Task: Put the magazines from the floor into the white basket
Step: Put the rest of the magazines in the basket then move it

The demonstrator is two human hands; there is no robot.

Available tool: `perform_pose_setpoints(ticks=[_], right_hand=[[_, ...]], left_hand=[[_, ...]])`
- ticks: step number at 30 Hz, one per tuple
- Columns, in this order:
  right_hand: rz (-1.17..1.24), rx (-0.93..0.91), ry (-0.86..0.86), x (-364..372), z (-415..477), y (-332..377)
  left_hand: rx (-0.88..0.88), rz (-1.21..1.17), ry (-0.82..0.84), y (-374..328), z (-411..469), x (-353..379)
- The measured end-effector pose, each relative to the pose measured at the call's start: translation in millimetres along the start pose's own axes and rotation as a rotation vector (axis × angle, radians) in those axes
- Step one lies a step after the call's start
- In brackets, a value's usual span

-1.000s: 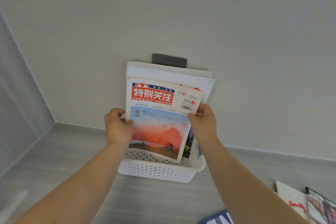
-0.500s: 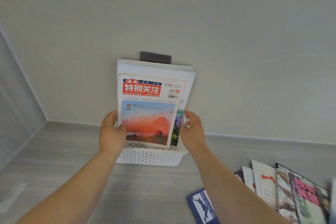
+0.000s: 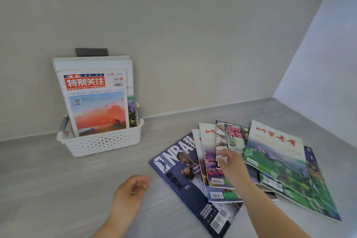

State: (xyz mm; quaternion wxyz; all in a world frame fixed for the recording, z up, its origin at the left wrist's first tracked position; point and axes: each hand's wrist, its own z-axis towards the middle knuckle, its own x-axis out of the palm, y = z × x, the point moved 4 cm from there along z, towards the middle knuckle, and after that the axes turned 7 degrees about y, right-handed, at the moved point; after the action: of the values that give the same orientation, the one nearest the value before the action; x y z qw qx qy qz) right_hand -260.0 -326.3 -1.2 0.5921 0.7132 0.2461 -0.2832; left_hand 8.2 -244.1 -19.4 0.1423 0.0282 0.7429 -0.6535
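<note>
Magazines [image 3: 251, 162] right of the white basket [image 3: 102, 141] lie fanned, so your open right hand [image 3: 229, 162] reaches one; left hand [image 3: 131, 189] empty, loosely curled.

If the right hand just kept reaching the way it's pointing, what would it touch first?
Probably the dark-edged magazine in the fan on the floor. The right hand points forward and down at it, fingertips over its lower cover. Whether they already touch, this single view cannot settle.

"特别关注" on basket magazine [image 3: 96, 100], "NBA" on floor magazine [image 3: 185, 176]
</note>
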Motion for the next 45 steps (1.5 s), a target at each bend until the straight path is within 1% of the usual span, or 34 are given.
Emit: perform_pose_setpoints(ticks=[3,5,8,10,13,14,16,18,20,24,27,28,30,32,35,36,38,40,43,45], right_hand=[[-0.016,0.11,-0.089,-27,0,-41],[-0.112,0.146,-0.142,-40,4,-61],[-0.313,0.187,-0.156,-59,16,-87],[-0.306,0.217,-0.166,-78,26,-109],[-0.173,0.259,-0.204,-112,38,-147],[-0.174,0.291,-0.185,-121,42,-161],[-0.258,0.348,-0.084,-129,50,-187],[-0.352,0.323,0.011,-130,58,-203],[-0.381,0.252,0.057,-127,64,-209],[-0.412,0.137,0.14,-118,72,-214],[-0.385,0.053,0.167,-117,77,-217],[-0.361,0.036,0.168,-118,78,-217],[-0.285,0.011,0.15,-121,78,-217],[-0.146,0.007,0.076,-126,80,-216],[0.212,0.1,-0.119,-143,92,-221],[0.327,0.144,-0.151,-149,98,-223],[0.545,0.233,-0.133,-156,110,-224],[0.717,0.311,-0.06,-158,120,-219],[0.883,0.378,0.038,-155,130,-204],[0.922,0.365,0.095,-149,130,-187]], left_hand=[[-0.009,0.011,0.033,-1,-17,31],[0.012,0.056,0.087,-8,-24,62],[0.022,0.114,0.131,-21,-22,105],[0.004,0.173,0.125,-30,-15,131],[0.003,0.219,0.169,-44,1,180],[0.011,0.235,0.197,-50,9,201],[0.027,0.314,0.268,-59,25,243],[0.028,0.371,0.349,-64,41,279],[-0.011,0.371,0.396,-65,55,305],[-0.125,0.437,0.344,-63,78,332],[-0.191,0.49,0.293,-66,92,338],[-0.218,0.481,0.285,-66,95,338],[-0.266,0.499,0.318,-65,100,339],[-0.284,0.569,0.37,-65,101,342],[-0.171,0.571,0.355,-72,95,345],[-0.125,0.548,0.333,-75,91,343],[-0.043,0.504,0.272,-78,84,333],[0.021,0.455,0.227,-80,78,318],[0.109,0.314,0.227,-83,71,295],[0.159,0.255,0.197,-85,66,273]])
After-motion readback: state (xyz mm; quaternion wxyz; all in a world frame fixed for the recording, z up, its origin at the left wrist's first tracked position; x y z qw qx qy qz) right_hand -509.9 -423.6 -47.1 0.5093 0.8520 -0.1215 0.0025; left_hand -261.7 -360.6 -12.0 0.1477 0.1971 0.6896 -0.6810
